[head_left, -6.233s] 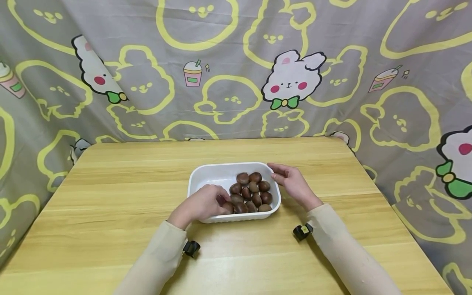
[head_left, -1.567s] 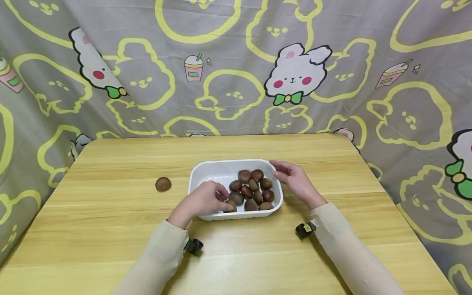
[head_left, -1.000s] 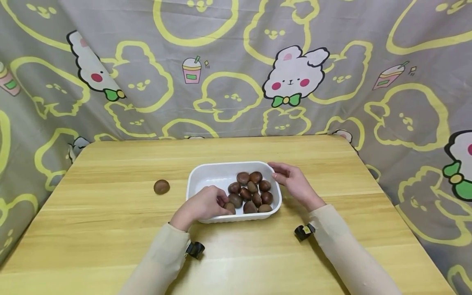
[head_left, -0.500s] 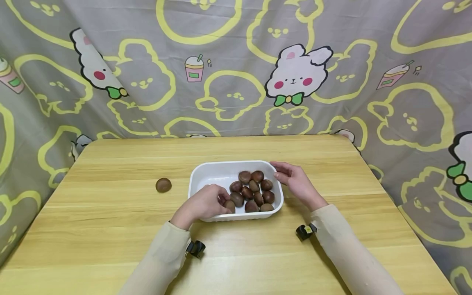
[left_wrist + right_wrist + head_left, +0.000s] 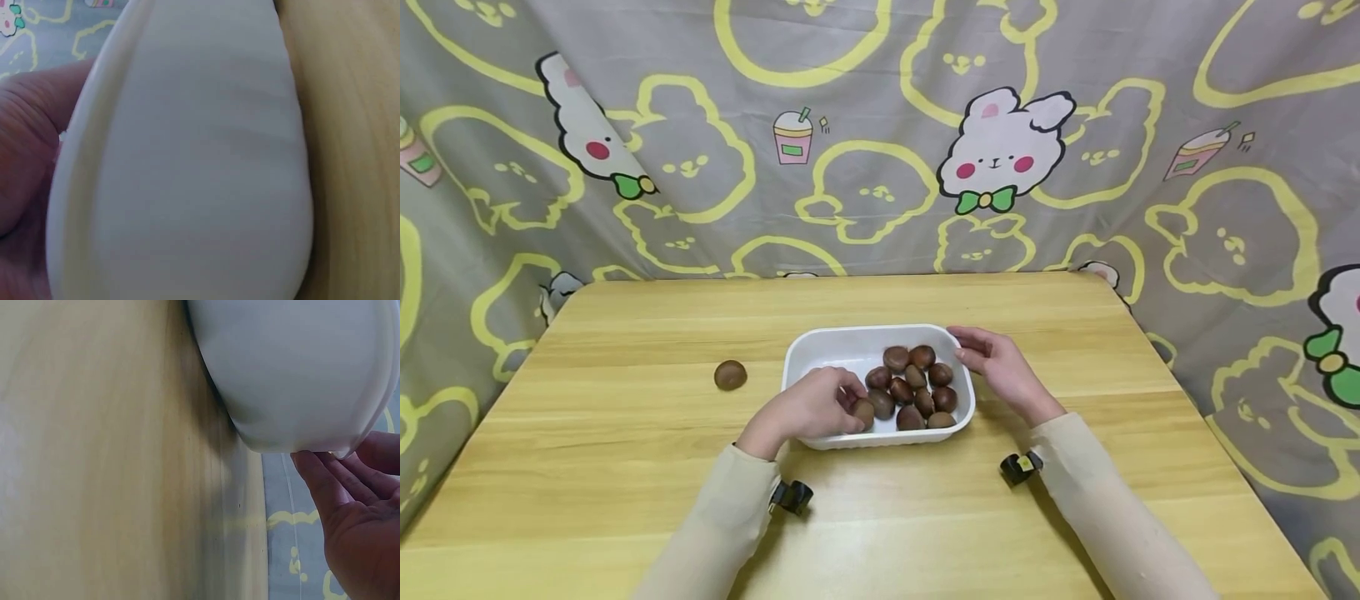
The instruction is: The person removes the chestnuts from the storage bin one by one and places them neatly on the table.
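A white rectangular dish (image 5: 827,340) stands on the table with several brown chestnuts (image 5: 901,390) gathered in its right half. My left hand (image 5: 812,404) reaches over the near left rim, pinching one chestnut (image 5: 864,413) between thumb and fingers at the near side. At the dish's right end, my right hand (image 5: 1003,375) grips the rim; in the right wrist view its fingers (image 5: 322,481) touch the outer wall, with the thumb at the lip. The dish wall (image 5: 200,156) hides most of my left hand in the left wrist view. A single chestnut (image 5: 730,375) lies left of the dish.
The wooden table (image 5: 625,467) runs back to a grey curtain (image 5: 880,192) with yellow outlines and cartoon rabbits. Curtain also hangs along the left and right sides. A small black camera is strapped at each wrist.
Since the oldest frame, one chestnut has come to lie on the table left of the dish. My left hand is back inside, shifting another chestnut slightly. My right hand keeps its place.
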### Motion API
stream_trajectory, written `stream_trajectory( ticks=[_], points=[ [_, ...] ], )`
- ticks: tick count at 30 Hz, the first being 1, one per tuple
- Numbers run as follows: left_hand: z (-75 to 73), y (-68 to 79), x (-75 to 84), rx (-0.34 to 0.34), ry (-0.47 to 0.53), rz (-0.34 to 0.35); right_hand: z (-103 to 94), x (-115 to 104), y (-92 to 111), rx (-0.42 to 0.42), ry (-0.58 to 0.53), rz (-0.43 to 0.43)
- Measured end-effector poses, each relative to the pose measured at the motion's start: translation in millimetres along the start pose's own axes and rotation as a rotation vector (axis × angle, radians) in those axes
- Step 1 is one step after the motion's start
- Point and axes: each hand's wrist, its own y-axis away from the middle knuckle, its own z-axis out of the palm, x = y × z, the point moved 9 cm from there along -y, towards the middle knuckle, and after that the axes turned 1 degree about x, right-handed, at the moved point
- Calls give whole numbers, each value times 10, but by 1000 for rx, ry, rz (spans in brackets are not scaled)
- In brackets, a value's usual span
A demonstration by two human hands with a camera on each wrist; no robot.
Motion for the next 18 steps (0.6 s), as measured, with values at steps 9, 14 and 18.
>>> stream_trajectory(
  ticks=[9, 14, 18],
  points=[
    [-83, 8, 50, -6, 47, 84, -1, -34, 0, 1, 26, 1],
    [-129, 12, 51, 16, 80, 95, -7, -43, 6, 1, 32, -5],
    [-167, 34, 16, 47, 113, 89, -8, -37, 3, 1, 28, -8]
  ],
)
